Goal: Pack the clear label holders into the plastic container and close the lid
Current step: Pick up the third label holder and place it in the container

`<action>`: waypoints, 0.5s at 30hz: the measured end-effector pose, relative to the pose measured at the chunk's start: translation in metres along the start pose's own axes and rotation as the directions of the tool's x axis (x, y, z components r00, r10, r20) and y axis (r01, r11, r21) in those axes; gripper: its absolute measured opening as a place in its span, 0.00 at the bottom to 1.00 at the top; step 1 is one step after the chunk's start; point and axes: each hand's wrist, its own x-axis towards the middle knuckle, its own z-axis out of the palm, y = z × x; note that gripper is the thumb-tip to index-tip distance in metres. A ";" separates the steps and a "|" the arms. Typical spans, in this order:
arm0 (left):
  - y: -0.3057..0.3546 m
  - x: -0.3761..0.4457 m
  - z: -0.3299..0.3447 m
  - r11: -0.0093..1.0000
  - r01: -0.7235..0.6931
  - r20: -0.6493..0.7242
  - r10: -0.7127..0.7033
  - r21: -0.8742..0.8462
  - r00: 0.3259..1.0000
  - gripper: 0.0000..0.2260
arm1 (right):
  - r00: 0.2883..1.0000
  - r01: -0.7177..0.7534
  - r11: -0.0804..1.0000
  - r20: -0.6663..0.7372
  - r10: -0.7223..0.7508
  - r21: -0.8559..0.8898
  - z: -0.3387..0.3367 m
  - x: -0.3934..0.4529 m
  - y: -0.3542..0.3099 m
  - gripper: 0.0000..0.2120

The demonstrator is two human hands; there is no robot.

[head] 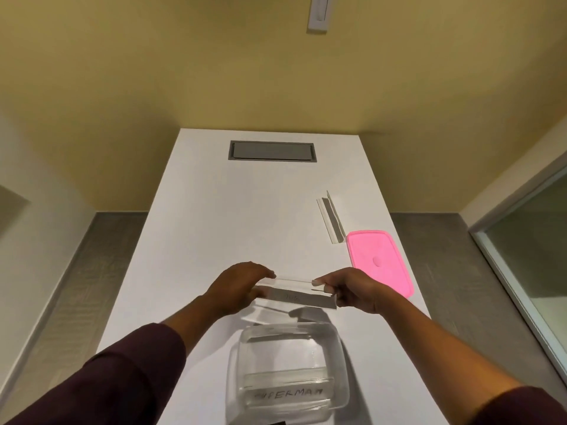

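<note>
I hold one clear label holder [294,294] with a grey paper strip level above the white table, just beyond the container. My left hand [237,291] grips its left end and my right hand [349,289] grips its right end. The clear plastic container [288,371] stands open near the table's front edge, with at least one label holder inside that reads "SUPERMAN" [288,394]. Another clear label holder [330,217] lies on the table at the right, further back. The pink lid [379,260] lies flat just in front of that holder, near the right edge.
A grey cable hatch [271,150] is set into the white table [221,228] at the far end. Yellow walls enclose the space, with a light switch [319,13] on the far one. A glass panel [527,240] stands to the right.
</note>
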 end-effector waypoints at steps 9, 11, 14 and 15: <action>0.026 -0.051 0.018 0.988 0.151 0.054 -0.152 0.019 0.987 0.18 | 0.966 0.061 0.988 -0.239 -0.093 -0.139 0.029 -0.021 0.035 0.09; 0.030 -0.060 0.022 0.985 0.174 0.054 -0.174 0.006 0.983 0.17 | 0.965 0.030 0.980 -0.249 -0.079 -0.195 0.031 -0.027 0.039 0.09; 0.035 -0.069 0.027 0.979 0.203 0.042 -0.203 -0.006 0.978 0.16 | 0.947 0.009 0.938 -0.298 -0.119 -0.346 0.035 -0.036 0.044 0.10; 0.036 -0.072 0.028 0.977 0.213 0.036 -0.212 -0.013 0.977 0.16 | 0.932 0.027 0.915 -0.320 -0.169 -0.404 0.036 -0.038 0.046 0.10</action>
